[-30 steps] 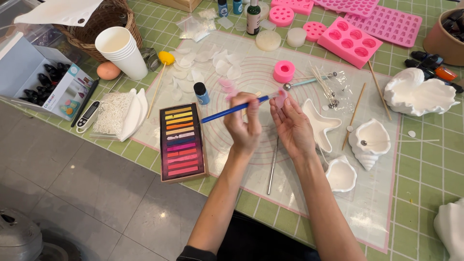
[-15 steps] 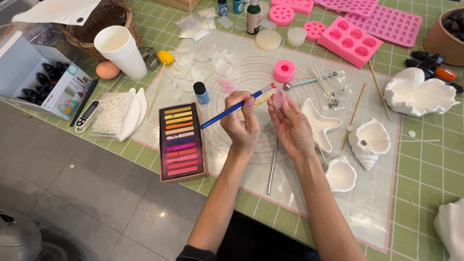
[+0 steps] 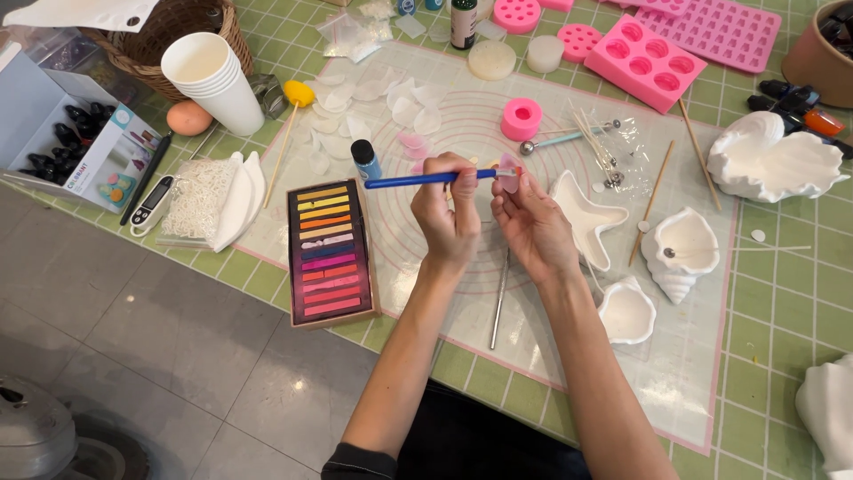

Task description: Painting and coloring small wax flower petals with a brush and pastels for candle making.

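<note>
Paintbrush [image 3: 418,180], blue handle, was gripped in left hand [image 3: 449,218], fingers closed round it, held level above silicone mat [image 3: 462,133]. Bristle end touched small pink petal piece [image 3: 508,176], pinched btwn right hand [image 3: 533,227] fingertips. Pastel chalk box [image 3: 327,252] lay just left of hands.

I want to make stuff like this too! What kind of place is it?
Probably a home craft table. A tray of coloured pastel chalks, pink silicone moulds and white shell-shaped dishes lie on a clear work mat, and the left hand holds a blue-handled brush.
</note>
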